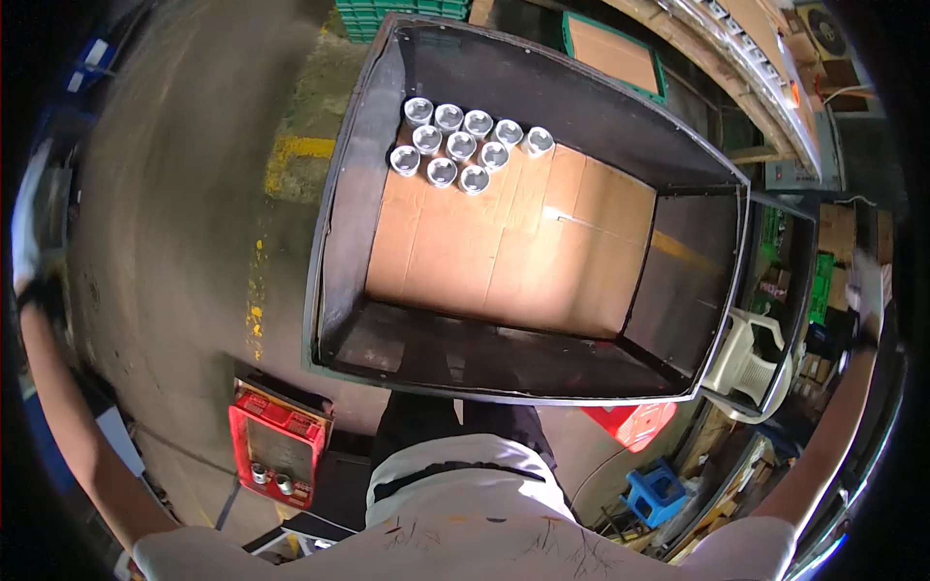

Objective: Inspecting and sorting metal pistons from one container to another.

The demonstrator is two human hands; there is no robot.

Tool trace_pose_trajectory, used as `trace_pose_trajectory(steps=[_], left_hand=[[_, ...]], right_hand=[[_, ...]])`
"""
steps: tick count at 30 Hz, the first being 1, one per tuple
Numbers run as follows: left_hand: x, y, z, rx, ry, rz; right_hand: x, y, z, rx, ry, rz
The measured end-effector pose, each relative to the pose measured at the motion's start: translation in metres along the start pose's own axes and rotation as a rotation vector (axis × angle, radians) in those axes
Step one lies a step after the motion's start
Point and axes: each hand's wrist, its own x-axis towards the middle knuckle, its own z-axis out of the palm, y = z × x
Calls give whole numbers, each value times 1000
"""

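Both my arms are spread wide to the sides. My left hand (31, 228), pale as if gloved, is at the far left rim with a dark band at the wrist. My right hand (862, 286) is at the far right rim, also banded at the wrist. The fingers of both are too dim and smeared to read. Between them, in front of my body, stands a large black-walled bin (542, 376) with a cardboard-lined bottom (513, 261). Several silver metal cylinders (461, 146), which look like pistons, stand in rows in its far left corner, away from both hands.
A red crate (232, 445) with small metal pieces sits at lower left. Green crates (387, 12) stand behind the bin. On the right are a pale plastic chair (746, 363), a red stool (635, 423) and a blue stool (656, 494). Wooden shelving (717, 68) rises at far right.
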Motion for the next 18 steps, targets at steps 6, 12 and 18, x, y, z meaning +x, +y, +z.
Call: trace_pose_trajectory(steps=[6,12,18], left_hand=[[198,277,222,-1368,-536,273],[167,396,510,-615,-300,37],[99,432,678,-27,-305,128]], right_hand=[[89,-247,348,-124,-394,-200],[54,-268,644,67,-970,-426],[19,-152,864,-408,-771,-921]])
